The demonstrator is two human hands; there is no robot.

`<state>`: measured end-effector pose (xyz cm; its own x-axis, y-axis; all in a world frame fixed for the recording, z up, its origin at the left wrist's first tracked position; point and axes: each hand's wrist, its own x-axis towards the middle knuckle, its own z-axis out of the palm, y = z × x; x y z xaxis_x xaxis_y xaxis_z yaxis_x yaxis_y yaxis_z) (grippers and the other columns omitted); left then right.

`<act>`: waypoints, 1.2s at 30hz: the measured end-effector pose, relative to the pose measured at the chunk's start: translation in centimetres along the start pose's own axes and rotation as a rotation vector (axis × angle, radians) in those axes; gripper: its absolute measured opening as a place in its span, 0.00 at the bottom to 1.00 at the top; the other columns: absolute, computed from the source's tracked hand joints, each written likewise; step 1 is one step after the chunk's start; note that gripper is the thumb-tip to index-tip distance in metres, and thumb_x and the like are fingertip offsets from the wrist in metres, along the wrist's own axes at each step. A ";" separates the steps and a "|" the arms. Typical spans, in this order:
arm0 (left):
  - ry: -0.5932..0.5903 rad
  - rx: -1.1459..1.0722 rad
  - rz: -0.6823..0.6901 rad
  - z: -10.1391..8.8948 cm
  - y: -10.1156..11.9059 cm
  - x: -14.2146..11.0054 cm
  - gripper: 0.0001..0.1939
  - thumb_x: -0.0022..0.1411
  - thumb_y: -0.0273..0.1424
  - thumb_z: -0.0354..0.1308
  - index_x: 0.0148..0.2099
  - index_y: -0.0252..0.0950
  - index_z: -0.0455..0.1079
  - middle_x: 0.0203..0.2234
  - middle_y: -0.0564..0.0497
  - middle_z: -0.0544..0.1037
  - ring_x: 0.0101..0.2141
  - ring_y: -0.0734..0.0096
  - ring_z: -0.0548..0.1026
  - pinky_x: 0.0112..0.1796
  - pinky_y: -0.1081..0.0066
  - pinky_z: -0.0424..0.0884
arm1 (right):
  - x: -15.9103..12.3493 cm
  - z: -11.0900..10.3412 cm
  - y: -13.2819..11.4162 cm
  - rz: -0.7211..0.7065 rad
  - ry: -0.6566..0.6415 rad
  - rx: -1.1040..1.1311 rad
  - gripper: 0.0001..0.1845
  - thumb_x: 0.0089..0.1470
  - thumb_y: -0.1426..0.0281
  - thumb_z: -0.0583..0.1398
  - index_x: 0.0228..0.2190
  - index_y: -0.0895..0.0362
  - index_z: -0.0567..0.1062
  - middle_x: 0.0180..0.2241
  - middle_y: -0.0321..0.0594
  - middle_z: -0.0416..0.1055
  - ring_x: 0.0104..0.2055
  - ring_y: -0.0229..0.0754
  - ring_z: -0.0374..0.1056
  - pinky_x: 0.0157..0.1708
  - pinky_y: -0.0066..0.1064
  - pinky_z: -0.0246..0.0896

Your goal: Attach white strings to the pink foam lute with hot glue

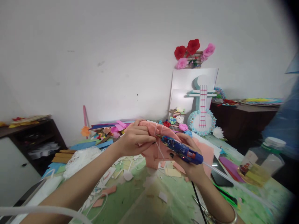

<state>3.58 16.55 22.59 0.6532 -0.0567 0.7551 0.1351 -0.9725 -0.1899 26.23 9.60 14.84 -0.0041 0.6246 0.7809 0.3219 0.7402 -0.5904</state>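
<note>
My right hand [190,158] is wrapped round a blue hot glue gun [181,149], its tip pointing left at a peach-coloured foam or paper craft piece [151,158]. A long pale glue stick [224,175] runs out of the gun's rear. My left hand [136,137] grips the craft piece from the left, thumb and fingers pinched near the gun's tip. Thin white string [159,149] passes over the peach surface between both hands. Part of the piece is hidden behind my fingers and the gun.
Scraps litter the green tabletop [133,202]. A bundle of white string [81,158] lies left. On the right are a bottle of yellow liquid [263,163], a dark phone [221,172] and a green cutter [225,196]. A paper instrument model [202,105] stands behind.
</note>
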 end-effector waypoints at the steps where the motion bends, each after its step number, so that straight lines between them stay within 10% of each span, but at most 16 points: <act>1: -0.010 -0.011 -0.015 0.1 -0.2 0.0 0.08 0.57 0.25 0.58 0.36 0.42 0.76 0.25 0.54 0.81 0.27 0.72 0.76 0.45 0.61 0.65 | 0.0 0.0 0.2 0.014 0.014 0.011 0.17 0.49 0.70 0.63 0.43 0.53 0.73 0.49 0.44 0.68 0.49 0.51 0.67 0.45 0.41 0.66; 36: -0.191 -0.083 -0.028 0.5 -0.7 1.5 0.08 0.54 0.23 0.56 0.32 0.40 0.74 0.25 0.56 0.80 0.29 0.73 0.75 0.52 0.61 0.57 | 0.4 -0.6 -0.3 -0.013 0.082 -0.075 0.16 0.51 0.70 0.62 0.43 0.51 0.68 0.41 0.39 0.66 0.43 0.47 0.65 0.43 0.38 0.60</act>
<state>4.86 17.28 23.50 0.7805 0.0066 0.6252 0.0983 -0.9888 -0.1122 26.69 9.46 15.49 0.0681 0.5901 0.8045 0.3922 0.7256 -0.5654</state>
